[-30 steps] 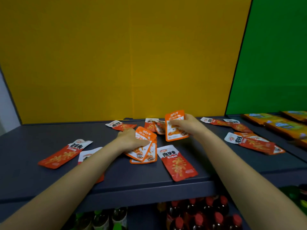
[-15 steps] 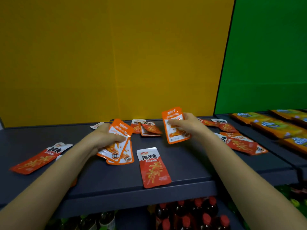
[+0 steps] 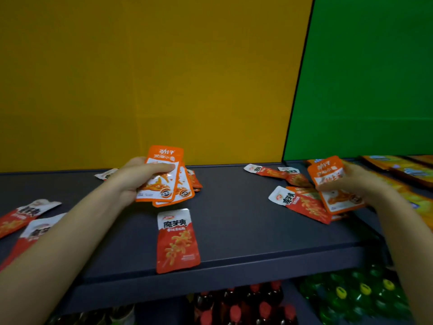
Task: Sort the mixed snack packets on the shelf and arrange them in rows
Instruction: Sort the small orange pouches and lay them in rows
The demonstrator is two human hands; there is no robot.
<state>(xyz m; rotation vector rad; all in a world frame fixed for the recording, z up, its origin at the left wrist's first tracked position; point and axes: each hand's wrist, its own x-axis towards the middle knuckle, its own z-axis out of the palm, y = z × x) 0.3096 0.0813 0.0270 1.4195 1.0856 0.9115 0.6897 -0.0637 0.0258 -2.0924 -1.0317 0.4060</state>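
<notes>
Head view shows you early in the sort: your left hand (image 3: 138,177) grips a small stack of orange packets (image 3: 164,181), your right hand (image 3: 360,181) pinches another orange packet (image 3: 325,170), while red packets (image 3: 177,240) lie scattered on the shelf (image 3: 246,219), no rows formed.

Left orange packet (image 3: 164,170): white heading 劲仔, with 深海小鱼 below it; the small print is unreadable.
Right orange packet (image 3: 326,171): heading 劲仔; second line blurred.
Centre red packet (image 3: 177,240): black 魔芋爽 on a white panel.
Right red packet (image 3: 302,204): 魔芋爽, printed sideways to the view.
</notes>
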